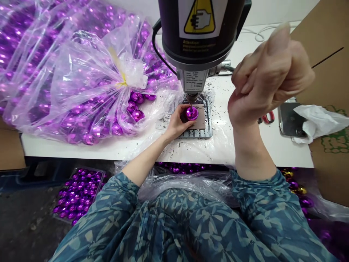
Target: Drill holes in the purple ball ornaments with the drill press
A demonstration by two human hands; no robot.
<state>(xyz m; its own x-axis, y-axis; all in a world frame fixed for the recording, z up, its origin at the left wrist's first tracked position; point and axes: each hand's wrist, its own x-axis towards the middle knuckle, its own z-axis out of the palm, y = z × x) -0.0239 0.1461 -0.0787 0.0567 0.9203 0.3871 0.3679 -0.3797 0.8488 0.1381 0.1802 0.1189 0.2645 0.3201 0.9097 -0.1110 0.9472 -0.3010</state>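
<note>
A shiny purple ball (192, 113) sits on a small board (201, 120) over the metal base plate (209, 125) of a bench drill (201, 47). My left hand (178, 122) holds the ball from its left side between thumb and fingers. The drill's tip comes down at the top of the ball. Raised at the right of the drill, my right hand (269, 72) is closed around the end of the drill's lever (228, 67); most of the lever's end is hidden by the fingers.
A big clear bag of purple balls (89, 83) fills the left. At the right lie a phone (291, 120), white tissue (324, 120), red-handled tool (269, 117) and cardboard box (324, 62). A tray of balls (79, 193) stands below left; dark shavings litter the table (218, 153).
</note>
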